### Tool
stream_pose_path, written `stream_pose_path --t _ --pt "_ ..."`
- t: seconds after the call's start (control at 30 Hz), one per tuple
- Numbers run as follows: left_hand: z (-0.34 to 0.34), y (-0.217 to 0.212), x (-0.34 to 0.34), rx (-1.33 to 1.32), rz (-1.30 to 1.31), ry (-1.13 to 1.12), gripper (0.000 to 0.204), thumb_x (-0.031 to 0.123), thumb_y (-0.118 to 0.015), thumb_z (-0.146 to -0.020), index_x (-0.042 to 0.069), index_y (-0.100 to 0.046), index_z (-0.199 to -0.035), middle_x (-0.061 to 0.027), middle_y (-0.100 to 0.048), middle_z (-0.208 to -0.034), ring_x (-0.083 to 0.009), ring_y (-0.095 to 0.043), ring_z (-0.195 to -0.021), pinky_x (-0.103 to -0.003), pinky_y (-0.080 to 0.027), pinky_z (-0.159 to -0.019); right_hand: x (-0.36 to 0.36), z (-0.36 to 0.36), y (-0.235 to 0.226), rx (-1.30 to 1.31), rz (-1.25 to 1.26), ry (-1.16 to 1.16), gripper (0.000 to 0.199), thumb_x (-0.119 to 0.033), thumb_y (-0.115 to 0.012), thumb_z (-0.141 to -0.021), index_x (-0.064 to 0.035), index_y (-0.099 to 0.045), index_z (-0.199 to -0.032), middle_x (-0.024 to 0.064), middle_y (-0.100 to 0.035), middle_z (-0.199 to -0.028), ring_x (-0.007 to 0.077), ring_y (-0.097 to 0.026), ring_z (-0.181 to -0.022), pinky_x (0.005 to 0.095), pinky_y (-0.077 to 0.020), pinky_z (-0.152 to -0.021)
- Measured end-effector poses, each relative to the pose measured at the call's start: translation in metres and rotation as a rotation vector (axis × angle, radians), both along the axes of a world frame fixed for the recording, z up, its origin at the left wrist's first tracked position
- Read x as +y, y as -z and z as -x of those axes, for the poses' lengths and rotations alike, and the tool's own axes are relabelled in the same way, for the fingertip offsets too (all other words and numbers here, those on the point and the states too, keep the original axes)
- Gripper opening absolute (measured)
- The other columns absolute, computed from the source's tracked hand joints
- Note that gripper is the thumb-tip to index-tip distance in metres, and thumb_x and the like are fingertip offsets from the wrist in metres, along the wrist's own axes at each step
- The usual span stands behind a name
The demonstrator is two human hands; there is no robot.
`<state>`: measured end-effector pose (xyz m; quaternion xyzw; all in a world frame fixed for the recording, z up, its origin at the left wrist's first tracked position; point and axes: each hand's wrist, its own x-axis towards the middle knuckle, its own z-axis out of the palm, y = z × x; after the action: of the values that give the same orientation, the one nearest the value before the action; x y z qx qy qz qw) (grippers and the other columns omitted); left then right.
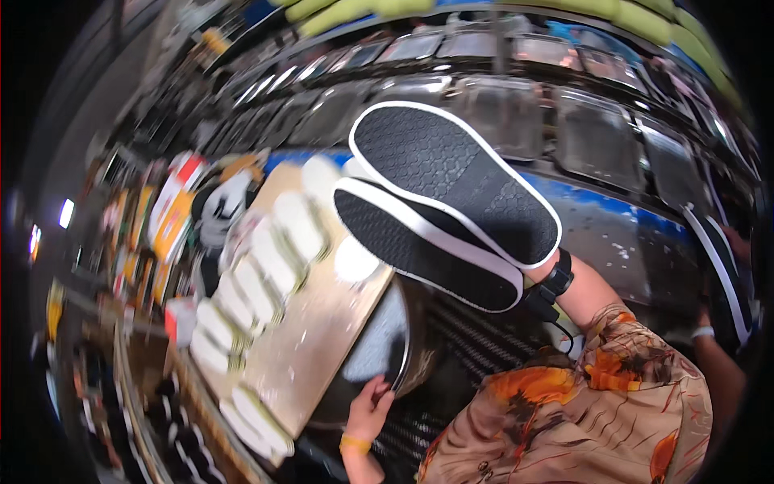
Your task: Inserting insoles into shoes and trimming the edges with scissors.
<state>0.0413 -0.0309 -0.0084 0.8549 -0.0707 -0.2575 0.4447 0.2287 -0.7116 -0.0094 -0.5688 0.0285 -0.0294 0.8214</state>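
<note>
Okay, closest in is a person in a brown-and-orange patterned shirt, arms out over a cluttered workshop spot. The left hand, yellow-orange band at its wrist, is low beside the rim of a round dark tub; fingers curled in, thumb close to them, and whether they pinch the rim or anything thin can't be told. The right hand is mostly hidden behind a pair of black-soled shoes, so how tightly it closes can't be told; the pair is up in the air at the end of that arm, textured soles facing up, white edges, one overlapping the other. Black strapped device on that wrist, dark cable hanging down. Left of the tub, a tan board carries a row of white sole-shaped pieces with greenish edges, blurry. At the right edge, a co-worker's forearm with a pale wristband, near another black-and-white shoe. Further left, stacked orange-and-white boxes. Behind the shoes, a blue-edged metal bench, then racks of glossy rectangular trays, with yellow-green rolls up top.
</note>
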Motion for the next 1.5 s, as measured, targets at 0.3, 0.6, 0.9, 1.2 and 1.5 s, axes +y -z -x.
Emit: stream_pose_path --t 0.3,0.6,0.9,1.2,1.5 --pt "0.03 0.003 0.053 -0.523 0.368 -0.655 0.044 0.016 -0.045 -0.09 0.001 -0.033 -0.13 -0.0123 -0.047 -0.122 -0.0193 -0.05 -0.102 -0.03 -0.041 -0.085 0.508 0.11 0.02 -0.11 0.137 -0.448 0.034 -0.022 -0.06 -0.077 0.0006 -0.056 -0.103 0.0062 -0.065 -0.077 0.027 -0.062 -0.07 0.0357 -0.0485 -0.064" --pt "0.001 0.067 0.103 -0.234 0.122 -0.509 0.054 0.03 -0.057 -0.083 0.0 -0.041 -0.125 -0.0209 -0.038 -0.128 -0.0316 -0.035 -0.122 -0.034 -0.026 -0.102 0.567 0.11 0.002 -0.182 1.345 -1.041 0.037 -0.028 -0.056 -0.078 0.0035 -0.054 -0.097 0.0248 -0.06 -0.087 0.0384 -0.057 -0.087 0.0438 -0.0447 -0.078" --pt "-0.054 0.049 0.314 -0.707 -0.443 -0.711 0.042 -0.004 -0.048 -0.07 0.002 -0.053 -0.112 -0.0163 -0.053 -0.112 -0.0285 -0.056 -0.097 -0.031 -0.044 -0.085 0.696 0.009 -0.07 -0.573 1.212 -1.163 0.026 -0.022 -0.058 -0.074 -0.0006 -0.061 -0.088 0.0162 -0.062 -0.074 0.0303 -0.06 -0.068 0.0355 -0.0477 -0.062" --pt "-0.059 0.061 0.366 -0.657 -0.639 -0.467 0.045 0.021 -0.069 -0.065 0.004 -0.056 -0.106 -0.0168 -0.053 -0.111 -0.034 -0.048 -0.104 -0.038 -0.038 -0.092 0.882 0.058 0.026 -1.046 1.429 -0.944 0.035 -0.025 -0.067 -0.059 -0.0024 -0.061 -0.085 0.0139 -0.056 -0.087 0.0302 -0.054 -0.085 0.0394 -0.0479 -0.068" --pt "-0.06 0.055 0.35 -0.604 -0.915 -0.427 0.025 0.007 -0.054 -0.072 0.006 -0.053 -0.097 -0.0135 -0.054 -0.099 -0.0349 -0.052 -0.092 -0.039 -0.046 -0.079 0.884 0.083 0.063 -1.138 1.33 -0.778 0.011 -0.016 -0.056 -0.067 -0.008 -0.063 -0.064 0.011 -0.059 -0.071 0.0285 -0.058 -0.067 0.0387 -0.0469 -0.063"
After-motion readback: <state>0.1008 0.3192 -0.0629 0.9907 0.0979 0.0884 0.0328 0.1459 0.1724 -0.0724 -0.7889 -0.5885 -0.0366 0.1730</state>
